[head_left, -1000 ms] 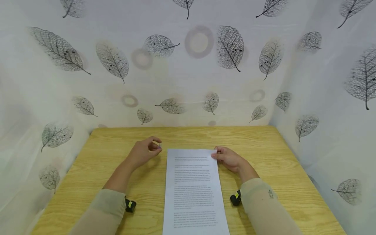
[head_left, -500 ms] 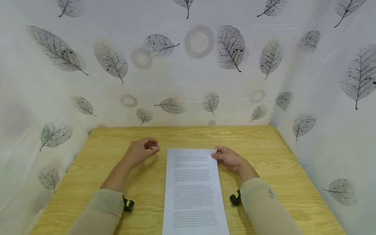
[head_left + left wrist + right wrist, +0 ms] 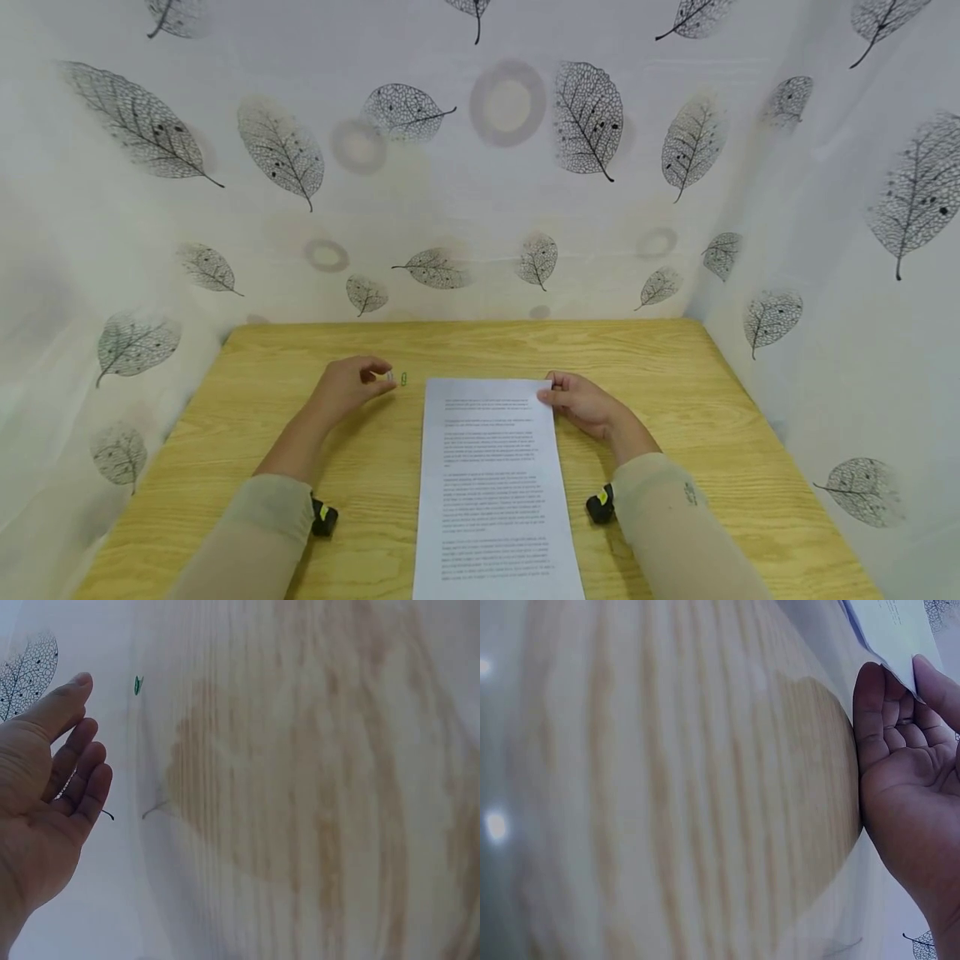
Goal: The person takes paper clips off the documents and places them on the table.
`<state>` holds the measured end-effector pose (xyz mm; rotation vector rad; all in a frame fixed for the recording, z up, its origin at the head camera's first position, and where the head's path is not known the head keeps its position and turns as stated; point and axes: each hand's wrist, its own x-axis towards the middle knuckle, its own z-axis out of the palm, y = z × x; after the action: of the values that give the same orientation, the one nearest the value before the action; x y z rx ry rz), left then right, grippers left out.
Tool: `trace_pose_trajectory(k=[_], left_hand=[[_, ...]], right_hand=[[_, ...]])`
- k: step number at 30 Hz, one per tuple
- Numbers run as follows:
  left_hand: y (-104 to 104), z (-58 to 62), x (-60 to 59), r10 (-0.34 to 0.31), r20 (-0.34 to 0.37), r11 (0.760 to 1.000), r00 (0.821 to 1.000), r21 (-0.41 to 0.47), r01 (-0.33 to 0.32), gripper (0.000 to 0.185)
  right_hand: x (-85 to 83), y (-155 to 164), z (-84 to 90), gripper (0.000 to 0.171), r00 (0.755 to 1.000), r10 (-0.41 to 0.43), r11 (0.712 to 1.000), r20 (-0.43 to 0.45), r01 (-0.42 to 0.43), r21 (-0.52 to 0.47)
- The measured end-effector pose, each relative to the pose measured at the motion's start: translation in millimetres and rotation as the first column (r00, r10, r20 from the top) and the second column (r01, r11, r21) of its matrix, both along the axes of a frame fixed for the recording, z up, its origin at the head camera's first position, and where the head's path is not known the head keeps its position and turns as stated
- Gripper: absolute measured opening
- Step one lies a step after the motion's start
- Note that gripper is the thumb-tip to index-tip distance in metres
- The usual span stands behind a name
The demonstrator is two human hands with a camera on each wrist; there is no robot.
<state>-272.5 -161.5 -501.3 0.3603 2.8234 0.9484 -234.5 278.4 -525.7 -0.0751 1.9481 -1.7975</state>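
Near the back of the table, my left hand (image 3: 352, 387) has its thumb and forefinger close together, with a small pale thing (image 3: 389, 376) between the tips, too small to identify. Just right of those fingertips a green paper clip (image 3: 403, 378) lies on the wood, apart from the hand. In the left wrist view the hand (image 3: 56, 787) is left of the green clip (image 3: 138, 685). Printed paper (image 3: 491, 483) lies in the middle, running out of view at the front. My right hand (image 3: 588, 407) pinches its far right corner, thumb on top; the right wrist view shows this paper (image 3: 896, 637) too.
The wooden table (image 3: 675, 367) reaches to a pale leaf-printed curtain (image 3: 450, 200) at the back and both sides. A black wrist camera (image 3: 324, 518) sits by the left sleeve and another black camera (image 3: 601, 505) by the right one.
My left hand has drawn back to the left, and the green paper clip now shows on the table beside its fingertips. The right hand keeps its pinch on the paper.
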Motion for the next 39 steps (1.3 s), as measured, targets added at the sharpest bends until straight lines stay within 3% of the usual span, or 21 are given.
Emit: trace_pose_trajectory(k=[11, 17, 26, 39], left_hand=[[-0.8, -10.1, -6.6, -0.005, 0.039, 1.0, 0.999, -0.01, 0.006, 0.04], [0.5, -10.1, -11.3, -0.013, 0.057, 1.0, 0.998, -0.009, 0.013, 0.041], [-1.3, -14.3, -21.8, -0.065, 0.043, 0.995, 0.997, -0.076, 0.068, 0.042], [-3.1, -11.3, -25.3, -0.056, 0.081, 0.996, 0.995, -0.062, 0.061, 0.043]], right_hand=[[0.7, -0.3, 1.6, 0.009, 1.0, 0.009, 1.0, -0.003, -0.009, -0.013], [0.7, 0.9, 2.5, 0.012, 1.0, 0.012, 1.0, -0.012, -0.013, -0.029], [-1.7, 2.1, -1.3, 0.011, 1.0, 0.018, 0.999, -0.009, -0.018, -0.045], [-3.8, 3.5, -3.4, 0.006, 1.0, 0.024, 0.997, 0.002, -0.024, -0.07]])
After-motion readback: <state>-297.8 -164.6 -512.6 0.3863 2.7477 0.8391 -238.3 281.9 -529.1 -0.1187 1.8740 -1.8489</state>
